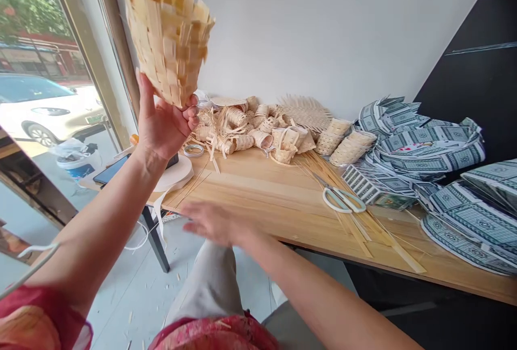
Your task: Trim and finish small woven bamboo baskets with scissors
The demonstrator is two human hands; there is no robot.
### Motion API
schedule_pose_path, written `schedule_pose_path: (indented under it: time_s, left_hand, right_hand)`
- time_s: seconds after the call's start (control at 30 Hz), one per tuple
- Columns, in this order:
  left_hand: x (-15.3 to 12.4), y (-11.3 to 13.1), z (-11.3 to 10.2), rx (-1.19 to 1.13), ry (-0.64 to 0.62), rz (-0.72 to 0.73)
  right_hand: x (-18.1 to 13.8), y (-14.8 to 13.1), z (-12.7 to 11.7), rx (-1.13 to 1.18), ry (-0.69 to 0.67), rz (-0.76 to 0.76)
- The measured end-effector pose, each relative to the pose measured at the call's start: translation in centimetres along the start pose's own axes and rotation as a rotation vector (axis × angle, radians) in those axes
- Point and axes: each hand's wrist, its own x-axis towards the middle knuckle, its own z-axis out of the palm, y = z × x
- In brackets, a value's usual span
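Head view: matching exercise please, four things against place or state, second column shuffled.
1 woven basket
2 scissors
3 patterned cartons
4 right hand

a flat on the table among thin strips
b held up by the left hand
c blurred, above the table's near edge
d piled at the table's right end

Pairs: 1-b; 2-a; 3-d; 4-c

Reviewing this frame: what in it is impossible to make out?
Head view only:
- right hand: smeared by motion, so contact with the table cannot be told.
- woven basket in the left hand: its inside faces away from the camera.
- dark flat device: middle hidden by the left forearm.
- patterned boxes: cut off by the right edge, print too small to read.
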Motion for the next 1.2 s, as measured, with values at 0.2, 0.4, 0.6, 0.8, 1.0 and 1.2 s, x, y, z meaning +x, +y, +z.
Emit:
schedule_pose_path:
  time_s: [0.2, 0.4, 0.6, 0.8, 1.0, 1.2]
  left_hand:
    - [0.1, -0.6, 0.1, 0.039, 0.05, 0.001]
    - [0.6, -1.0, -2.2, 0.105, 0.069, 0.025]
    - [1.1, -0.6, -2.6, 0.128, 0.14, 0.044]
    - [1.0, 0.5, -1.2, 0.073, 0.12, 0.04]
    - [0.6, 1.1, -1.8, 0.069, 0.104, 0.029]
    - [0.7, 0.7, -3.3, 0.204, 0.146, 0.083]
  right_hand:
    - [-0.5, 6.2, -3.6, -0.108, 0.035, 0.356]
    - [-2.2, -2.8, 2.6, 0.026, -0.297, -0.443]
    - [-1.1, -3.0, 3.8, 0.042, -0.067, 0.128]
    - [2.4, -4.5, 7.4, 0.693, -0.194, 0.231]
    - [2.7, -3.8, 9.0, 1.036, -0.019, 0.44]
    - [2.2, -3.1, 7.1, 1.113, 0.308, 0.531]
